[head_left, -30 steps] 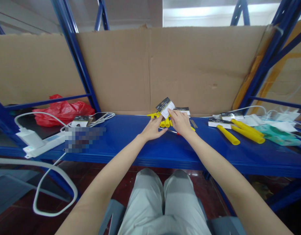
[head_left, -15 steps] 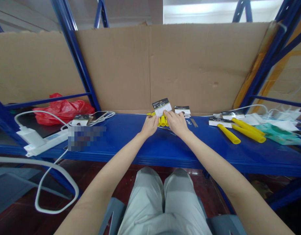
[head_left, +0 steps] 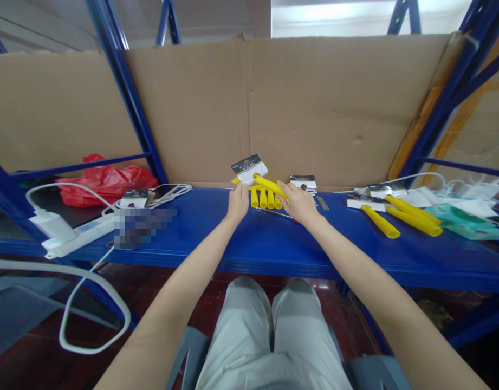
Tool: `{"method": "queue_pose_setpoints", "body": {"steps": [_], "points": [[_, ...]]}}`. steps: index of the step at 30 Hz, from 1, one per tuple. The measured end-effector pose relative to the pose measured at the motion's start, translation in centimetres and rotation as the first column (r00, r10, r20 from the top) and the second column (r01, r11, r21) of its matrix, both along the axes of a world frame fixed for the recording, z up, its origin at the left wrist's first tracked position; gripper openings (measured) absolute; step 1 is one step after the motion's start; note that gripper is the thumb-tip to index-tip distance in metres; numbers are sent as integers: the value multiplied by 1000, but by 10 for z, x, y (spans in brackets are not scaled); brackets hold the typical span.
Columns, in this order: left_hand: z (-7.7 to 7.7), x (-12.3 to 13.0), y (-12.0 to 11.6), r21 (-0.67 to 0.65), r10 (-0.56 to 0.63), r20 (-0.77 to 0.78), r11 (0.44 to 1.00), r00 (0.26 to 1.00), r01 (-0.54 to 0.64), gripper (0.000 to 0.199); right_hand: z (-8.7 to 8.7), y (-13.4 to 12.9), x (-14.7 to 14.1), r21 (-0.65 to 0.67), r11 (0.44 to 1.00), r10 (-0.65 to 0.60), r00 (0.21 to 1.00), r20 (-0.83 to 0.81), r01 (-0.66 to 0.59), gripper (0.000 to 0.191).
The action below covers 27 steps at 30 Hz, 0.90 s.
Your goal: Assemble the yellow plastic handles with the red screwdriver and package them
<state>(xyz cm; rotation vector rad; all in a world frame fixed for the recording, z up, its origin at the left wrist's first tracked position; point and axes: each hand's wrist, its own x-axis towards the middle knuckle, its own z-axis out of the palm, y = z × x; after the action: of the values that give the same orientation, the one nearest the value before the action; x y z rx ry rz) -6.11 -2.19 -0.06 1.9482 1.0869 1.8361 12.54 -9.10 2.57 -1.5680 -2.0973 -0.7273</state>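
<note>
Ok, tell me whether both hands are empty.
No: the left hand holds a printed card, and the right hand holds a yellow tube.

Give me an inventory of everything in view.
Metal shelf: one, blue, across middle
Rectangular printed card: one, black-and-white, left hand
Narrow piece: one, yellow, beside card
Tapered tube: one, yellow, right hand
Row tubes: four, yellow, between hands
Thin rod: one, grey, before them
Stacked cards: count unclear, black-and-white, behind right hand
Flat strip: one, grey-brown, right of right hand
Loose tubes: three, yellow, shelf's right
Loose cards: two, black-and-white, by those
Crumpled plastic wrapper: one, teal, far right
Crumpled plastic bag: one, red, left
Small card: one, black-and-white, by bag
Power strip: one, white, left
Cables: several, white, both ends
Cardboard panels: several, brown, behind shelf
Chair: one, grey, bottom
Legs: two, pale trousers, bottom
Hands: two, bare, above shelf
</note>
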Motion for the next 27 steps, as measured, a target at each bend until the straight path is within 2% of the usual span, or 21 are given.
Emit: {"method": "queue_pose_setpoints", "body": {"steps": [3, 5, 8, 12, 14, 17, 20, 22, 23, 25, 27], "points": [[2, 5, -2, -27, -141, 73, 989, 987, 143, 33, 0, -2, -3, 6, 1000, 1, 1000, 13, -1, 50], [4, 9, -4, -96, -217, 170, 967, 961, 236, 33, -1, -4, -5, 7, 1000, 7, 999, 34, -7, 50], [7, 14, -7, -211, -299, 344, 899, 890, 383, 32, -2, -5, -9, 3, 999, 36, 997, 64, -36, 48], [6, 20, -11, -250, -418, 455, 787, 786, 563, 34, -4, -5, -13, -3, 998, 65, 994, 90, -65, 46], [5, 22, -13, -253, -459, 463, 751, 758, 609, 35, -6, -6, -15, -2, 998, 69, 993, 91, -69, 47], [4, 24, -14, -265, -476, 468, 728, 745, 632, 33, -8, -7, -16, -4, 996, 92, 995, 45, -92, 52], [6, 23, -14, -279, -454, 498, 722, 738, 633, 34, -10, -6, -16, -5, 983, 184, 973, -141, -186, 59], [9, 21, -14, -280, -418, 536, 732, 733, 622, 35, -12, -2, -16, 0, 959, 263, 886, -382, -285, 61], [10, 20, -15, -281, -394, 558, 738, 730, 613, 36, -12, 2, -15, 6, 942, 289, 803, -521, -335, 62], [12, 19, -16, -296, -345, 600, 743, 722, 601, 35, -12, 9, -14, 12, 909, 278, 586, -761, -416, 62], [15, 18, -18, -325, -315, 626, 726, 713, 606, 33, -12, 16, -12, -12, 880, 196, 385, -902, -475, 61]]}}
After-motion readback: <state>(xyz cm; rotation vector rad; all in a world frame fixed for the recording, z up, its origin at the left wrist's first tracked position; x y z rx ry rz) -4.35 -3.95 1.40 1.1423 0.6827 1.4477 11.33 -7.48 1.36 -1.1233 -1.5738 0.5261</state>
